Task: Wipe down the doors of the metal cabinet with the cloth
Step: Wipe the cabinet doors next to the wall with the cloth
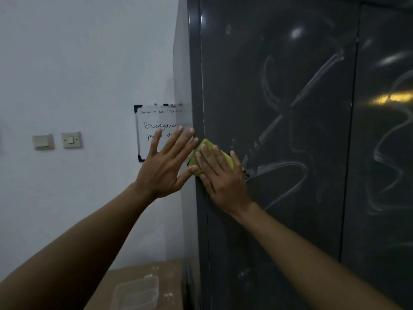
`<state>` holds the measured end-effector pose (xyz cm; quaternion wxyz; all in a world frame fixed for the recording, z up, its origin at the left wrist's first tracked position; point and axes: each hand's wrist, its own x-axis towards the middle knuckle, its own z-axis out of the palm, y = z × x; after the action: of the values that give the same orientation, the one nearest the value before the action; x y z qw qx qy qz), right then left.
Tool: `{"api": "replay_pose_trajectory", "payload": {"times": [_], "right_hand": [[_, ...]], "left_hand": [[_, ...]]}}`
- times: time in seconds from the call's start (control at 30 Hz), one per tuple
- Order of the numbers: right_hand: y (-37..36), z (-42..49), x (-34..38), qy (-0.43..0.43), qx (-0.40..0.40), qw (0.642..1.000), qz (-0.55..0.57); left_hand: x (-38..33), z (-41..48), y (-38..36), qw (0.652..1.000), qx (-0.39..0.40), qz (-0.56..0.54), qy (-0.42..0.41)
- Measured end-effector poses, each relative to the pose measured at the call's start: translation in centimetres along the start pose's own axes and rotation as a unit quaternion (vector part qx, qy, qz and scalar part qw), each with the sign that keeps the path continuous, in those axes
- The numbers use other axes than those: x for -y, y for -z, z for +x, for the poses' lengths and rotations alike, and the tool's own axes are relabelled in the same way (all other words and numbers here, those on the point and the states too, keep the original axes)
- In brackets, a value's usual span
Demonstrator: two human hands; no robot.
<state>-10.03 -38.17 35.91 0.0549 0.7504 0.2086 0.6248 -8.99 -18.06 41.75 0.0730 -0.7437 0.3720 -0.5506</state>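
Observation:
The dark grey metal cabinet (279, 108) fills the right half of the view, its left door streaked with pale wipe marks. A second door (384, 153) lies to the right of a vertical seam. A yellow-green cloth (206, 145) is pressed flat against the left door near its left edge. My right hand (221, 175) lies flat on the cloth with fingers spread, covering most of it. My left hand (166, 163) is open with fingers apart, resting against the cabinet's left side and corner, its thumb touching the cloth's edge.
A small whiteboard (154, 133) with handwriting hangs on the white wall behind the cabinet's corner. Two wall switches (57, 140) sit further left. Below, a brown surface (138, 285) carries a clear plastic container (136, 291).

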Motion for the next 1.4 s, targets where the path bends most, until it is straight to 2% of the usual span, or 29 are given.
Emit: {"api": "replay_pose_trajectory", "payload": {"times": [0.33, 0.43, 0.53, 0.63, 0.77, 0.93, 1.1, 1.27, 1.4], "right_hand": [[1.2, 5.0, -1.1, -0.025, -0.003, 1.0, -0.003], [1.3, 5.3, -1.3, -0.036, -0.011, 0.999, 0.009], [1.6, 6.2, -1.9, 0.006, -0.009, 1.0, 0.003], [2.2, 8.6, -3.2, 0.032, -0.003, 0.999, -0.019], [2.3, 9.4, -3.7, 0.011, -0.009, 1.0, -0.001], [2.7, 9.5, -4.5, 0.093, -0.001, 0.995, -0.02], [3.6, 12.7, -4.5, 0.045, -0.005, 0.999, 0.002], [3.6, 11.8, -5.3, 0.106, -0.04, 0.994, 0.012], [3.7, 14.0, -5.1, 0.071, -0.03, 0.997, -0.012]], "left_hand": [[-0.2, 0.6, 0.2, 0.998, -0.035, -0.039, 0.034], [-0.3, 0.2, -0.1, 0.998, -0.054, -0.024, -0.004], [-0.1, -0.3, -0.3, 0.995, -0.076, -0.007, -0.058], [0.4, -0.3, -0.4, 0.994, -0.096, 0.011, -0.059], [0.8, -0.2, -0.3, 0.992, -0.049, 0.052, -0.1], [1.1, 0.2, 0.2, 0.977, 0.018, 0.078, -0.199], [1.1, 1.8, 0.8, 0.971, 0.024, 0.085, -0.221], [1.2, 3.1, 0.8, 0.973, 0.015, 0.072, -0.22], [1.6, 4.1, 0.8, 0.975, -0.007, 0.069, -0.21]]}}
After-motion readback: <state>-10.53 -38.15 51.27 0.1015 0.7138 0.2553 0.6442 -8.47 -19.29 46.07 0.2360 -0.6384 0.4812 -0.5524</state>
